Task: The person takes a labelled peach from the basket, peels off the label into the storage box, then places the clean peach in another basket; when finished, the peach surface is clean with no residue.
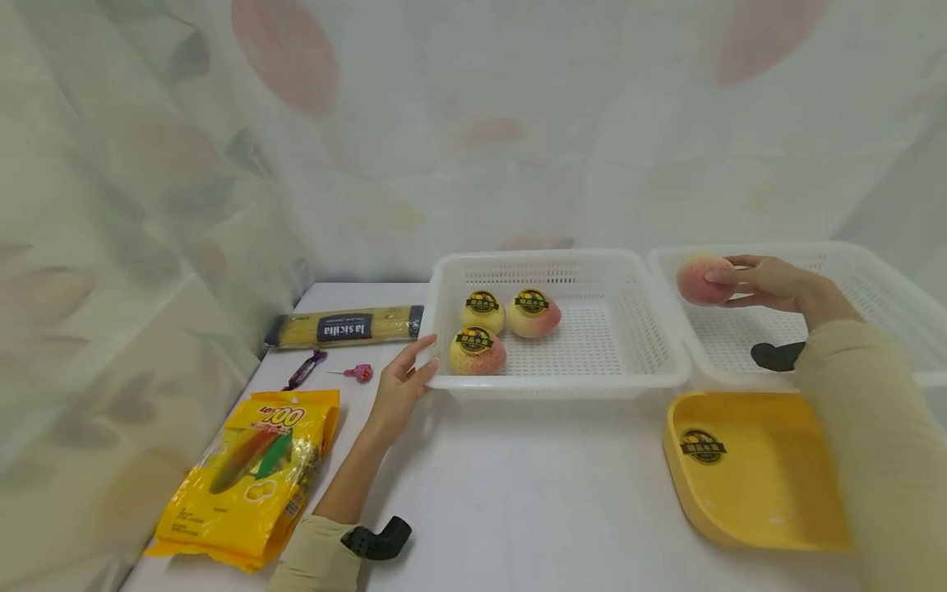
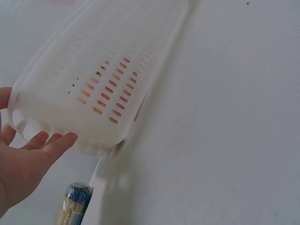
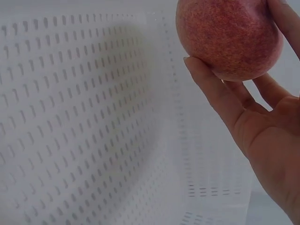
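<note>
Head view shows the right hand (image 1: 765, 284) gripping a peach (image 1: 705, 280) above the right basket (image 1: 880, 279), just right of the left basket (image 1: 592, 267), whose near-left corner the relaxed left hand (image 1: 403, 386) touches.

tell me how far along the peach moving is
Three labelled peaches lie in the left white basket, which the left hand touches at its corner with straight fingers. In hand: the right hand holds a fourth peach above the right white basket. The yellow tray holds no fruit. Which way the peaches are going cannot be told from here.
</note>
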Demonstrator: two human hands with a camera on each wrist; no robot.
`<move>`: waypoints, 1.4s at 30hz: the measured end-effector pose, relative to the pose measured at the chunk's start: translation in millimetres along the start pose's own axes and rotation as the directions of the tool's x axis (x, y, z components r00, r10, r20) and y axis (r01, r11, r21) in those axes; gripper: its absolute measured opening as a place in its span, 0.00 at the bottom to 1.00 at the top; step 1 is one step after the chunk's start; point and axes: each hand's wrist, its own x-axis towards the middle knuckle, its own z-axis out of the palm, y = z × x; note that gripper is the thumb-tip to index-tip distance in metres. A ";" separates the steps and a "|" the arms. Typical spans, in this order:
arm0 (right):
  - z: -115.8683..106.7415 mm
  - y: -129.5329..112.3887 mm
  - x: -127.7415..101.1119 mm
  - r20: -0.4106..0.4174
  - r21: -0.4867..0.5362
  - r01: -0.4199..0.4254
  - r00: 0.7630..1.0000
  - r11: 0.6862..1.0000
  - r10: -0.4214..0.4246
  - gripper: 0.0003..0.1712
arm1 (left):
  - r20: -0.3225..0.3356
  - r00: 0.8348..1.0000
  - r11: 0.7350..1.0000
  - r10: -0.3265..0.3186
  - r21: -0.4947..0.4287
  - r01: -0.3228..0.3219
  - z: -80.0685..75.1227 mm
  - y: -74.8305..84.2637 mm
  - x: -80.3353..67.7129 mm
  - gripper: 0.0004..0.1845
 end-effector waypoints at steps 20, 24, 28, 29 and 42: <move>18.1 26.1 15.9 0.025 -0.193 -0.109 0.993 0.975 0.116 0.46 | -0.005 1.000 1.000 -0.007 0.015 0.007 -2.7 0.0 -2.0 0.25; 18.2 26.4 16.6 0.026 -0.179 -0.112 0.993 0.977 0.119 0.46 | -0.003 1.000 1.000 -0.009 0.025 0.009 -3.0 0.3 -1.4 0.25; 19.4 26.5 15.3 0.032 -0.157 -0.123 0.991 0.980 0.130 0.49 | 0.004 1.000 1.000 0.001 0.021 -0.001 -3.3 -0.5 -0.7 0.25; 19.5 26.5 14.7 0.029 -0.154 -0.127 0.991 0.980 0.133 0.50 | 0.006 1.000 1.000 0.005 0.016 -0.005 -3.3 -0.8 -0.5 0.25; 21.4 25.8 15.6 0.042 -0.130 -0.111 0.992 0.985 0.117 0.47 | 0.012 1.000 1.000 0.006 -0.006 -0.006 -2.6 -1.6 -0.9 0.25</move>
